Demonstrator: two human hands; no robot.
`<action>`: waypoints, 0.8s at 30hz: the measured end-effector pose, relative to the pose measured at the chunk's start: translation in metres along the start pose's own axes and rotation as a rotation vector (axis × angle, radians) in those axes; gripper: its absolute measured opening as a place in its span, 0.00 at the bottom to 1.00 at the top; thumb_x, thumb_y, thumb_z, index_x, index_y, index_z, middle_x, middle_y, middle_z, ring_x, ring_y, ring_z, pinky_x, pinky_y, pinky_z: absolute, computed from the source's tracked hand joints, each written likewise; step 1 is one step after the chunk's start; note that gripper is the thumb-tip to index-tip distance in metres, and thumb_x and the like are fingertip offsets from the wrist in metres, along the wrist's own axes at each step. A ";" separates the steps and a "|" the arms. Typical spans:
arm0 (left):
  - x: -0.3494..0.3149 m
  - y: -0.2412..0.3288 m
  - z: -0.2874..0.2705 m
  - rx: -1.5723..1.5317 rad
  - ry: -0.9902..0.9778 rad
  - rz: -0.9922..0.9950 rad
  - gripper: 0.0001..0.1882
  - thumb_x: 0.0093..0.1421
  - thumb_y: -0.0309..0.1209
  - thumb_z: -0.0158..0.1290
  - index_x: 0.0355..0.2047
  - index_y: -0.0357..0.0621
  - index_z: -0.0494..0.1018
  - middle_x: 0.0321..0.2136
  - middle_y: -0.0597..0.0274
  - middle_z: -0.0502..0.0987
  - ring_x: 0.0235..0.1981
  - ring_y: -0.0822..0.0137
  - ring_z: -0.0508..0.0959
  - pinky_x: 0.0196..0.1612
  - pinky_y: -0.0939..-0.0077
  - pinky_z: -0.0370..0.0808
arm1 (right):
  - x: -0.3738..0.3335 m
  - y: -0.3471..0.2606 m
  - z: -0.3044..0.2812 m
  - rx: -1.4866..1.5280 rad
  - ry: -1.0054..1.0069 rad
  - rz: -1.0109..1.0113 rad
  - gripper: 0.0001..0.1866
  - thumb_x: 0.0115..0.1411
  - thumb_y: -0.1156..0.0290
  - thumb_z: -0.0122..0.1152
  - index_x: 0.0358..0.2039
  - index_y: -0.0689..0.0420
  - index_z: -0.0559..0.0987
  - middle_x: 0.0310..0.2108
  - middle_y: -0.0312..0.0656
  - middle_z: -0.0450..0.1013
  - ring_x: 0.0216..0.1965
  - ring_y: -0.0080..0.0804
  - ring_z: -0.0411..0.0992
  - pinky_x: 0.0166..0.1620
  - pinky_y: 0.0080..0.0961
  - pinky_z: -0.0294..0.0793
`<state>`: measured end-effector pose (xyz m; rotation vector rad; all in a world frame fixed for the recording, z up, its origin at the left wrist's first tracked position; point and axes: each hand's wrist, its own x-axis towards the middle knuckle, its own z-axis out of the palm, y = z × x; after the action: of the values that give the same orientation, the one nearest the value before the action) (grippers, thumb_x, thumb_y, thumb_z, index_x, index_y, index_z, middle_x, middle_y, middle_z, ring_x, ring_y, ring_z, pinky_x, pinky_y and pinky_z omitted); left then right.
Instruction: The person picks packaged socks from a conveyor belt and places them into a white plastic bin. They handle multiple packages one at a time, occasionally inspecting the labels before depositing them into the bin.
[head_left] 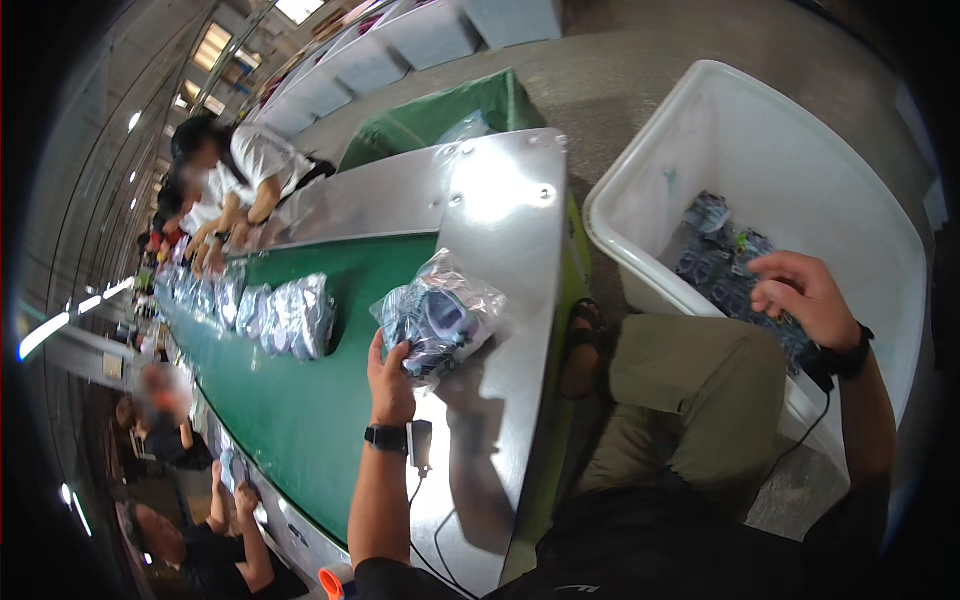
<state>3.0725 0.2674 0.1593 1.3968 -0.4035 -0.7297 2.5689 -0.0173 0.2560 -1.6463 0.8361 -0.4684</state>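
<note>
My left hand grips a clear plastic bag holding a pair of bluish-purple clogs, thumb on the near side. The bag is above the metal edge of the conveyor table. Over the white bin on the right hovers my right hand, its fingers loosely bent and apart, with nothing visible in them. Below it, dark blue patterned shoes lie in the bin, some with a bit of green. My right hand partly hides them.
A green conveyor belt carries several bagged items away to the far left. Behind the metal table end stands a green container. Co-workers sit along both sides of the belt. White bins line the back, and cables hang from my wrists.
</note>
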 end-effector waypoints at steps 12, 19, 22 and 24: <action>-0.044 0.013 0.133 -0.150 -0.492 -0.242 0.49 0.54 0.40 0.63 0.71 0.36 0.53 0.63 0.47 0.68 0.60 0.53 0.74 0.61 0.57 0.75 | 0.020 -0.015 0.015 -0.118 -0.114 -0.240 0.18 0.68 0.64 0.59 0.51 0.64 0.79 0.34 0.36 0.78 0.34 0.19 0.72 0.40 0.19 0.73; -0.066 0.006 0.194 -0.054 -0.781 -0.270 0.54 0.51 0.47 0.69 0.70 0.33 0.56 0.63 0.47 0.68 0.62 0.53 0.73 0.65 0.56 0.69 | 0.031 -0.003 0.018 0.167 -0.215 -0.089 0.24 0.72 0.55 0.55 0.57 0.62 0.77 0.42 0.38 0.79 0.41 0.21 0.75 0.40 0.22 0.78; -0.076 0.005 0.217 0.087 -0.954 -0.133 0.49 0.52 0.46 0.67 0.67 0.30 0.61 0.62 0.49 0.71 0.62 0.58 0.72 0.67 0.60 0.64 | 0.030 -0.001 0.025 0.136 -0.421 -0.020 0.27 0.71 0.51 0.56 0.56 0.63 0.77 0.47 0.42 0.78 0.46 0.29 0.77 0.48 0.28 0.76; -0.083 0.006 0.228 0.018 -0.964 -0.206 0.46 0.52 0.45 0.67 0.65 0.29 0.63 0.61 0.48 0.72 0.61 0.60 0.73 0.66 0.62 0.66 | 0.027 0.001 0.026 0.064 -0.468 -0.129 0.27 0.69 0.52 0.59 0.54 0.64 0.77 0.46 0.45 0.79 0.45 0.33 0.77 0.51 0.30 0.75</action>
<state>2.8653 0.1546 0.2141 1.0295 -1.0176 -1.5638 2.6045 -0.0196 0.2453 -1.6644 0.3660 -0.1811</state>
